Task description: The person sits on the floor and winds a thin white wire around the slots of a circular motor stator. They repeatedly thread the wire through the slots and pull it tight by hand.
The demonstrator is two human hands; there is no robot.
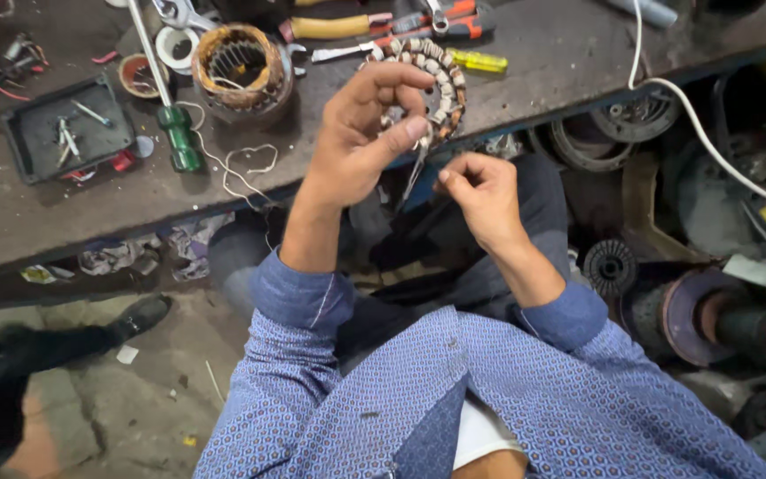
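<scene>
My left hand (367, 131) holds up a round stator ring (440, 80) wound with small coils, thumb and fingers clamped on its lower rim. My right hand (482, 195) sits just below and to the right, its fingertips pinched together on a thin wire or lead (416, 173) that hangs from the ring. Both hands are over my lap, in front of a low dark workbench (560, 62). Blue patterned sleeves cover my forearms.
On the bench lie a copper-wound motor stator (241, 66), a green-handled screwdriver (177, 133), pliers (338, 27), a yellow-green screwdriver (479, 61), tape rolls and a black tray (68, 129) of small parts. A white cable (702, 124) runs right. Motor parts crowd the floor at right; another person's shoe (139, 315) is at left.
</scene>
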